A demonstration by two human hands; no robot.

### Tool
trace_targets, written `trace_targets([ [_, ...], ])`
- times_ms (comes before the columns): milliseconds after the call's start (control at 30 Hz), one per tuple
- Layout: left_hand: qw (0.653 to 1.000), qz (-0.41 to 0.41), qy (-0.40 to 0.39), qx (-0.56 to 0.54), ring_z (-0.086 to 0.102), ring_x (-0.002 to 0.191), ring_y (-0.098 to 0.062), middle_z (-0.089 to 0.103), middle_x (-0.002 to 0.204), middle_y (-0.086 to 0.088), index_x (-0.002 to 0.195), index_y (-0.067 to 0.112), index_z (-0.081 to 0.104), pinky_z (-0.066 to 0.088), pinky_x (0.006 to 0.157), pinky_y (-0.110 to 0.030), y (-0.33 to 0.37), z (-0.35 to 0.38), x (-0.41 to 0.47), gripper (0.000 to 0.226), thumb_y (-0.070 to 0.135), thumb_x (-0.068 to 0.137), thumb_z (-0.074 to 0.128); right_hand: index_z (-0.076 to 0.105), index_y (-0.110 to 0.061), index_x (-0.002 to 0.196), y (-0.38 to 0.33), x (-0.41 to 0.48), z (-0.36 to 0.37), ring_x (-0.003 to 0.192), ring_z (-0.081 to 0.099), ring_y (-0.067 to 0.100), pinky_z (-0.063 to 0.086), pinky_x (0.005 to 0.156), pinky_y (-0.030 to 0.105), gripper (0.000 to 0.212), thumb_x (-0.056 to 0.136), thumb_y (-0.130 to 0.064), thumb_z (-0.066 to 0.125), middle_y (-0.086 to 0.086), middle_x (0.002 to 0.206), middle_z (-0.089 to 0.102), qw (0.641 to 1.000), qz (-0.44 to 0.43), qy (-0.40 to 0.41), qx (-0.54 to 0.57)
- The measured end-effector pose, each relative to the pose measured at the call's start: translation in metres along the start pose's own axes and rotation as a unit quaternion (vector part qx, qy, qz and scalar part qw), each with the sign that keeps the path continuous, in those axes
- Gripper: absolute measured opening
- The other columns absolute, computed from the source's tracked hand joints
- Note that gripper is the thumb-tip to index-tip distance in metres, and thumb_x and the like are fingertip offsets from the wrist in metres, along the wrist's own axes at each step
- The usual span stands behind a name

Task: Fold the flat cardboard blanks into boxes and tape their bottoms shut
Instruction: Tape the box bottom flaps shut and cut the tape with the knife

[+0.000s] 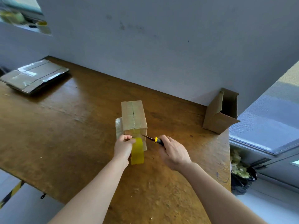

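Yellow tape roll [137,151] and knife [153,140] against box [134,117]

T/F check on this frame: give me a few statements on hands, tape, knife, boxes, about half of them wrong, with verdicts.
1. The left hand holds the yellow tape roll. True.
2. The right hand holds nothing. False: it grips a knife, with the blade pointing toward the tape at the box's near face.
3. The middle box has tape along its top seam. True.
4. The stack of flat blanks lies at the right end of the table. False: it lies at the far left; an open box stands at the right, by the wall.
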State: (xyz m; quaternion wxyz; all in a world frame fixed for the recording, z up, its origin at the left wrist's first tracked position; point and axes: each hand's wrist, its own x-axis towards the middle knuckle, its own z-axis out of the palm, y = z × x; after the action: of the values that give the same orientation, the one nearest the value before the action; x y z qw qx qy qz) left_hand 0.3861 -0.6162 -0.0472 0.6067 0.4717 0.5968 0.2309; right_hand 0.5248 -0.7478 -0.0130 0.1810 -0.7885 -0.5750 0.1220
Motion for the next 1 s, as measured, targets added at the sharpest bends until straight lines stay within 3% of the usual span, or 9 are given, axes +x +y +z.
trace_targets([
  [133, 1.0, 0.007, -0.007, 0.016, 0.06, 0.09, -0.024, 0.064, 0.096, -0.006, 0.088, 0.018, 0.059, 0.051, 0.077, -0.038, 0.001, -0.006, 0.001, 0.016, 0.021, 0.081, 0.074, 0.044, -0.02, 0.103, -0.026, 0.03, -0.003, 0.071, 0.059, 0.027, 0.038, 0.05, 0.037, 0.032, 0.1, -0.048, 0.029, 0.001, 0.084, 0.059, 0.99, -0.005, -0.034, -0.137],
  [267, 1.0, 0.007, -0.015, 0.025, 0.06, 0.091, -0.026, 0.064, 0.095, -0.007, 0.088, 0.018, 0.061, 0.052, 0.083, -0.044, 0.002, -0.012, 0.004, 0.019, 0.023, 0.078, 0.075, 0.048, -0.019, 0.107, -0.042, 0.05, -0.001, 0.059, 0.054, 0.024, 0.023, 0.042, 0.03, 0.025, 0.102, -0.039, 0.033, -0.001, 0.073, 0.056, 0.965, -0.02, -0.075, -0.249],
  [433, 0.999, 0.005, -0.027, 0.039, 0.059, 0.094, -0.024, 0.063, 0.099, -0.003, 0.092, 0.02, 0.061, 0.051, 0.088, -0.047, 0.003, -0.017, 0.009, 0.022, 0.022, 0.077, 0.076, 0.05, -0.018, 0.109, -0.046, 0.062, 0.001, 0.057, 0.053, 0.023, 0.024, 0.041, 0.03, 0.019, 0.102, -0.029, 0.037, 0.0, 0.08, 0.064, 0.948, -0.03, -0.087, -0.304],
  [567, 0.998, 0.014, -0.029, 0.055, 0.059, 0.092, -0.023, 0.063, 0.096, -0.002, 0.089, 0.021, 0.059, 0.051, 0.083, -0.043, 0.003, -0.018, 0.012, 0.022, 0.02, 0.076, 0.076, 0.052, -0.019, 0.112, -0.05, 0.066, 0.003, 0.07, 0.064, 0.023, 0.021, 0.041, 0.029, 0.022, 0.102, -0.032, 0.037, 0.0, 0.085, 0.067, 0.941, -0.036, -0.1, -0.321],
  [767, 0.995, 0.017, -0.038, 0.095, 0.057, 0.086, -0.019, 0.061, 0.09, -0.001, 0.085, 0.018, 0.058, 0.048, 0.074, -0.037, 0.006, -0.019, 0.015, 0.02, 0.019, 0.076, 0.076, 0.054, -0.016, 0.109, -0.059, 0.069, 0.004, 0.046, 0.039, 0.016, 0.027, 0.042, 0.029, 0.015, 0.096, -0.01, 0.049, -0.002, 0.061, 0.044, 0.92, -0.028, -0.126, -0.369],
  [900, 0.989, 0.031, -0.051, 0.133, 0.057, 0.078, -0.017, 0.062, 0.086, -0.002, 0.083, 0.017, 0.059, 0.042, 0.058, -0.03, 0.009, -0.022, 0.015, 0.022, 0.02, 0.071, 0.077, 0.065, -0.011, 0.098, -0.056, 0.064, 0.01, 0.077, 0.063, 0.023, 0.046, 0.063, 0.033, 0.015, 0.093, -0.009, 0.051, 0.004, 0.084, 0.065, 0.891, -0.009, -0.202, -0.407],
  [1000, 0.984, 0.051, -0.059, 0.162, 0.057, 0.08, -0.014, 0.06, 0.088, 0.0, 0.084, 0.023, 0.058, 0.038, 0.057, -0.025, 0.009, -0.029, 0.019, 0.022, 0.02, 0.072, 0.076, 0.062, -0.017, 0.104, -0.034, 0.047, 0.023, 0.077, 0.064, 0.021, 0.035, 0.052, 0.03, 0.016, 0.098, -0.019, 0.047, 0.0, 0.086, 0.066, 0.917, 0.025, -0.193, -0.347],
])
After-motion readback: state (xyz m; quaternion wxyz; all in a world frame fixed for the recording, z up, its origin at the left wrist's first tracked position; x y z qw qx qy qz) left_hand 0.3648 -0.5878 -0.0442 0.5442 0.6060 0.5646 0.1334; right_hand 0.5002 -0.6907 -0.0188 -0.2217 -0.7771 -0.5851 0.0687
